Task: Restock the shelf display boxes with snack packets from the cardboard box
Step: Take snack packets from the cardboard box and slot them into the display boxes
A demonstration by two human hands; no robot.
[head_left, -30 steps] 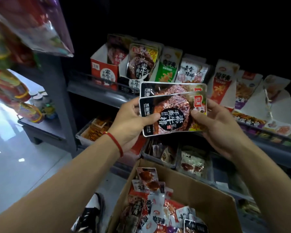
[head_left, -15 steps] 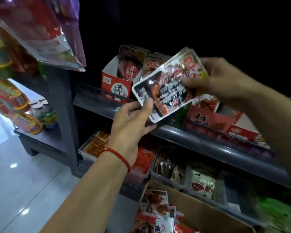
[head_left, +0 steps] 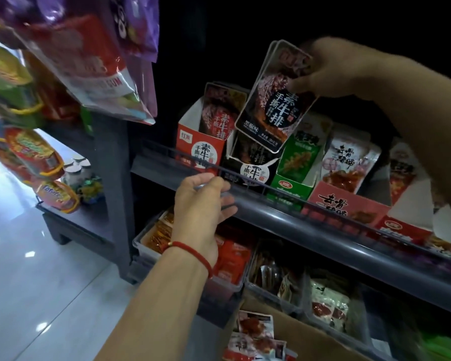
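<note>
My right hand (head_left: pixel 320 71) has its grip clamped on the top of the dark snack packets (head_left: pixel 275 99), thumb in front and fingers behind. There look to be two packets pressed together, tilted, and held up in the air just above the black display box (head_left: pixel 250 162) on the shelf (head_left: pixel 310 225). That black box has a packet of the same kind standing in it. Beside it on the left is a red display box (head_left: pixel 199 149) with its own packets, and on the right a green display box (head_left: pixel 292 178). My left hand (head_left: pixel 201 201) is lower down with loosely curled fingers grasping nothing, right at the thin rail (head_left: pixel 271 188) along the shelf's front edge. I cannot tell if it touches the rail. The cardboard box (head_left: pixel 305 337) sits at the bottom, with more packets inside it.
</note>
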